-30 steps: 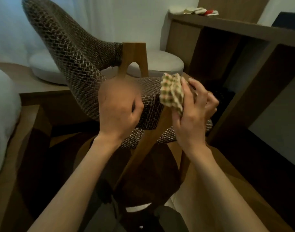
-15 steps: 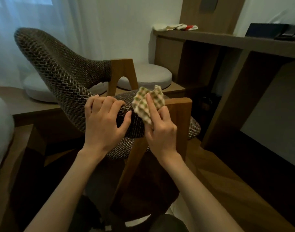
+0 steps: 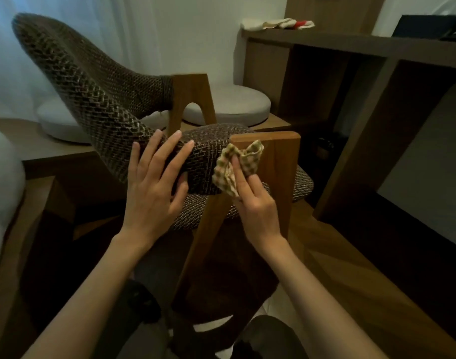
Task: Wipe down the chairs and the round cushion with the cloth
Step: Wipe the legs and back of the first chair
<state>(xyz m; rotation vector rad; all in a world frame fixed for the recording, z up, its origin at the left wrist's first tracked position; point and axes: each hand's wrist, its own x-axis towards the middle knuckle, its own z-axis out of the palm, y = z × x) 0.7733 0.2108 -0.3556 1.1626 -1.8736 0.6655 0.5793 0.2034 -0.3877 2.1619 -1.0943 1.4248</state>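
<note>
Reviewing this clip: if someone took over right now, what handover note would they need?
Left hand: open, fingers laid flat across the arm end of the woven chair.
Right hand: holds the checked cloth bunched against the chair's wooden upright.
Round cushion: on the low platform behind the chair, no hand on it; a second cushion lies to its left.
Done: cannot tell which surfaces are already wiped.
Left: finish this frame, then the cushion; no other chair is in view.
</note>
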